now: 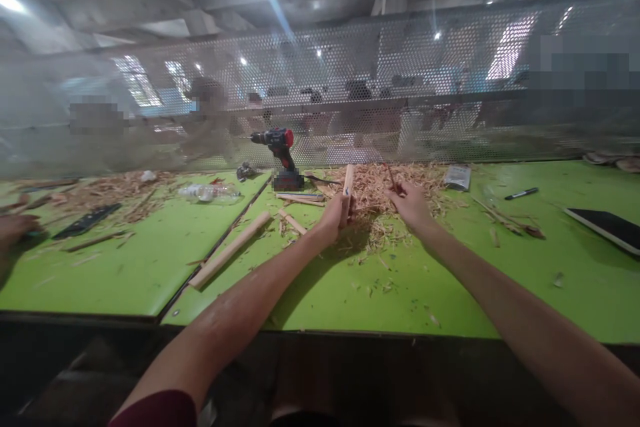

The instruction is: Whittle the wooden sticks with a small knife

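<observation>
Around a short pale wooden piece (pixel 349 177), my left hand (pixel 336 215) is closed, and the piece stands nearly upright with a small blue mark on its face. To its right, my right hand (pixel 411 203) pinches a thin reddish-brown stick-like tool (pixel 390 175); its kind is too small to make out. The two hands are apart, over a heap of wood shavings (pixel 370 197). Left of my left hand lies a long round wooden rod (pixel 231 250), slanting across the green tabletop (pixel 360 307).
A cordless drill (pixel 281 157) stands upright before the perforated metal screen (pixel 330 113). A plastic bottle (pixel 210 193) lies left of it. On the right are a foil packet (pixel 457 177), a pen (pixel 521 193) and a black notebook (pixel 607 228). Another person's hand (pixel 17 230) shows at far left.
</observation>
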Action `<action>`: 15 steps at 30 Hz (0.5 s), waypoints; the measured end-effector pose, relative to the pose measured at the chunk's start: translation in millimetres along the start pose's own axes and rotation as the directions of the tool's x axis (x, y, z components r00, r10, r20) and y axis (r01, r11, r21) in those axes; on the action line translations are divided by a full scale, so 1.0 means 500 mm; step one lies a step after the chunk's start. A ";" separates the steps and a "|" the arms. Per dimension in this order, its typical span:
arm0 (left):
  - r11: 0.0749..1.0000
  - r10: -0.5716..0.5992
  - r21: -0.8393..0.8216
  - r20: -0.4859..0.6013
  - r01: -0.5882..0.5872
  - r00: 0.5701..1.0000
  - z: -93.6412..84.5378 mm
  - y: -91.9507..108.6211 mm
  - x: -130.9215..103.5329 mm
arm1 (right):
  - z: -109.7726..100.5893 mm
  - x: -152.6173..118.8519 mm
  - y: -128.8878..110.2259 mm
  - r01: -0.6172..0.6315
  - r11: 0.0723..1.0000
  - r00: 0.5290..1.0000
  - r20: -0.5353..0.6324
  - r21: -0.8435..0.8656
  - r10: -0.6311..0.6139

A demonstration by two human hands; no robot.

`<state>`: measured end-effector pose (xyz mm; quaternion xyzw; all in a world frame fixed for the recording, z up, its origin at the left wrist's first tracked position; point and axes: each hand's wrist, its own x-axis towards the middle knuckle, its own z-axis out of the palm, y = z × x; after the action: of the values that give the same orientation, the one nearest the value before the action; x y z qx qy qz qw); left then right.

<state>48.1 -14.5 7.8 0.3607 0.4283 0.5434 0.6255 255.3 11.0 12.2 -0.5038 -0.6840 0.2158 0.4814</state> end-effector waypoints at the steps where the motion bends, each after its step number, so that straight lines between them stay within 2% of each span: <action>1: 1.000 -0.002 -0.012 -0.002 0.002 1.000 0.000 0.003 0.000 | 0.004 -0.003 -0.003 -0.004 1.000 1.000 0.031 0.004 0.004; 4: 1.000 -0.001 0.004 0.038 0.000 0.999 -0.002 0.006 -0.002 | 0.010 -0.017 -0.018 -0.023 1.000 0.995 0.099 0.006 0.022; 9: 0.991 0.064 0.106 0.166 -0.083 0.984 0.002 0.000 -0.013 | 0.010 -0.034 -0.040 0.048 0.999 0.969 0.242 0.016 -0.050; 15: 0.957 0.147 0.228 0.152 -0.179 0.977 0.004 -0.006 -0.016 | 0.010 -0.035 -0.051 0.057 0.998 0.956 0.287 -0.013 -0.051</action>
<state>50.8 -22.8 6.8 0.5033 0.4170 0.5120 0.5574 239.3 -13.6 22.1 -0.4535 -0.7621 0.2664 0.3776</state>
